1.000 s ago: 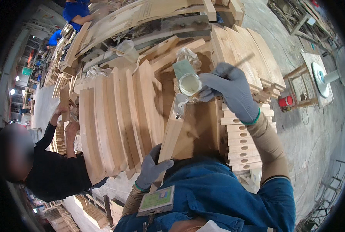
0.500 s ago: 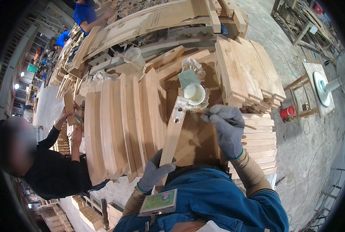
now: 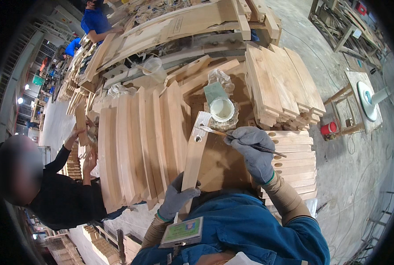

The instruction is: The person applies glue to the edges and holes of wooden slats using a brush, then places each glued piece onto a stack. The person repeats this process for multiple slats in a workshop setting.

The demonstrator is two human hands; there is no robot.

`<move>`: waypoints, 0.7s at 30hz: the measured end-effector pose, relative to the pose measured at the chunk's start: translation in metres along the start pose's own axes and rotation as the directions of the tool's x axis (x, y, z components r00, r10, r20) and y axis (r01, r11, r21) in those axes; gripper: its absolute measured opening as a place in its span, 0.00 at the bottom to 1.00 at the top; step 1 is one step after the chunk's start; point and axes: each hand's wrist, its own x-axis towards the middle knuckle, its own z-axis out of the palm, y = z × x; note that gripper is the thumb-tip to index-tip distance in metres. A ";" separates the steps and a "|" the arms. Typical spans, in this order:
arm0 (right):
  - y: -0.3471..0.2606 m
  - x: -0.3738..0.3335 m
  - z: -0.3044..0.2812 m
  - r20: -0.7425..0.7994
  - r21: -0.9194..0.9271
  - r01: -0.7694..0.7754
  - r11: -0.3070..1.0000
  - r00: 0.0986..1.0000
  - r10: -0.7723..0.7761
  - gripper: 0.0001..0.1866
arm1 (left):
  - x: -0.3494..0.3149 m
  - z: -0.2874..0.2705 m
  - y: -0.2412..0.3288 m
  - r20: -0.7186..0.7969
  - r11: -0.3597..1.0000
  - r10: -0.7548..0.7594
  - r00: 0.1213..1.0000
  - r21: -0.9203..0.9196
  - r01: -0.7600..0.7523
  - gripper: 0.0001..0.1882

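My gloved left hand (image 3: pixel 177 198) grips the lower end of a pale wooden slat (image 3: pixel 192 162). The slat slants up and away, with holes near its far end and a whitish wet-looking coat around them. In my gloved right hand (image 3: pixel 253 149) is a slim paintbrush (image 3: pixel 218 132), its bristles touching the slat beside the upper hole. Just beyond the slat's far end stands a small tub (image 3: pixel 222 109) of white, glue-like stuff, its rim and base crusted. A greenish block (image 3: pixel 214 91) lies behind the tub.
Several curved wooden boards (image 3: pixel 133 145) stand in a row on the left. Board stacks (image 3: pixel 278 79) and holed slats (image 3: pixel 294 161) lie to the right. A clear plastic bucket (image 3: pixel 154 68) sits further back. A person in black (image 3: pixel 60 190) handles wood at the left.
My right hand has brought the brush leftward, from near the tub's lower edge onto the slat's holed end. My left hand keeps its grip, with the slat nearly still.
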 end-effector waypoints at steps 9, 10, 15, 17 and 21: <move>-0.002 0.026 -0.029 0.139 -0.687 0.334 0.645 0.932 -0.335 0.07 | 0.023 0.001 0.023 0.028 0.999 0.030 0.999 0.022 -0.031 0.21; 0.000 0.024 -0.027 0.161 -0.683 0.342 0.646 0.932 -0.324 0.07 | 0.032 0.001 0.031 0.014 0.999 0.050 0.999 0.012 -0.050 0.20; 0.012 0.003 0.004 0.091 -0.177 -0.186 0.967 0.975 0.204 0.22 | 0.104 0.027 0.106 -0.031 0.990 0.143 0.989 -0.014 -0.143 0.14; 0.023 -0.001 0.010 0.208 -0.398 -0.108 0.911 0.957 0.204 0.31 | 0.132 0.039 0.131 -0.030 0.984 0.174 0.984 -0.041 -0.175 0.14; 0.017 0.000 0.035 0.273 -0.803 0.076 0.592 0.928 0.252 0.52 | 0.184 0.055 0.150 -0.028 0.950 0.313 0.949 -0.008 -0.314 0.15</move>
